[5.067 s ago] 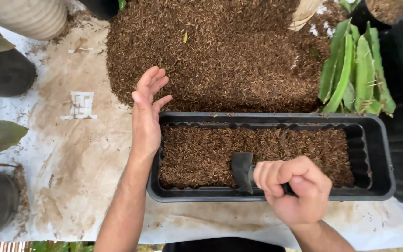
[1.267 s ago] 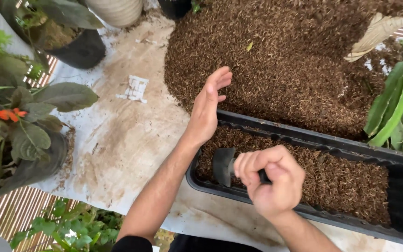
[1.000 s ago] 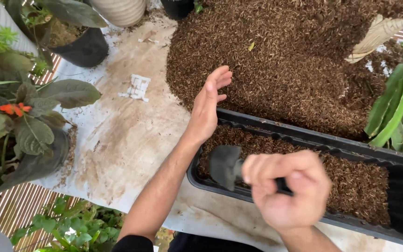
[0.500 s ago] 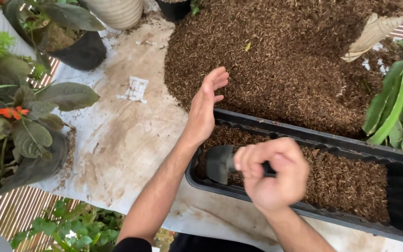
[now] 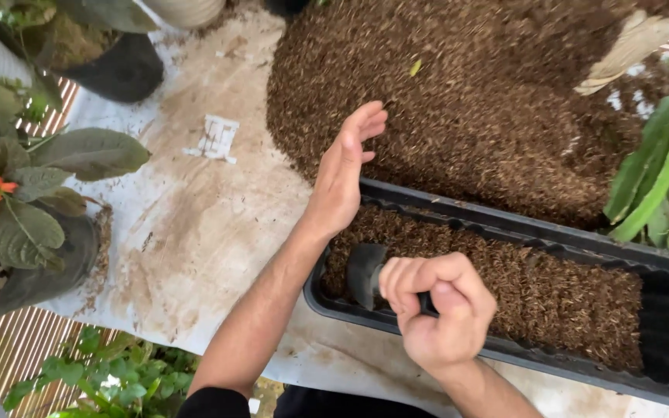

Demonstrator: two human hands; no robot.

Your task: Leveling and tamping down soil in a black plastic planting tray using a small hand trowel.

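So the right hand (image 5: pixel 441 310) is balled up in a tight fist around the handle of a small black trowel (image 5: pixel 367 272), fingers fully wrapped, with the blade poking out to the left of the knuckles and sitting just over the left end of the long black planter tray (image 5: pixel 505 228). The tray runs from about the middle of the scene off to the right edge, and it's filled pretty much to the top with brown, chippy potting mix (image 5: pixel 551 290). The left hand (image 5: pixel 344 174) isn't gripping anything; it's flat and open, fingers straight and together, the heel of the palm resting at the tray's far left corner and the fingertips reaching out over the edge of the big loose pile of the same brown mix (image 5: pixel 466 101) on the far side. Everything sits on a dirty white sheet (image 5: pixel 195 224). On the left there's a potted plant with an orange flower (image 5: pixel 9 209), and long green leaves (image 5: pixel 663 182) stick in from the right.
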